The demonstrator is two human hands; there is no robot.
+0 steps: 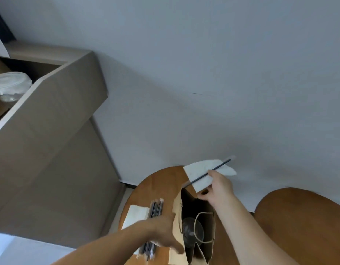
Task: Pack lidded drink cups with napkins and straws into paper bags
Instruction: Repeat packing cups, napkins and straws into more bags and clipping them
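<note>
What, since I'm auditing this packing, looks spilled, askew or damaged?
Nothing stands out. The paper bag stands upright and open, lidded cup upright inside, no spill visible. The right hand holds a napkin and straw by its mouth; the left hand is at its rim.

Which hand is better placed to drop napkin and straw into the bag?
The right hand: it holds napkin and straw above the open bag; the left hand rests on its side.
</note>
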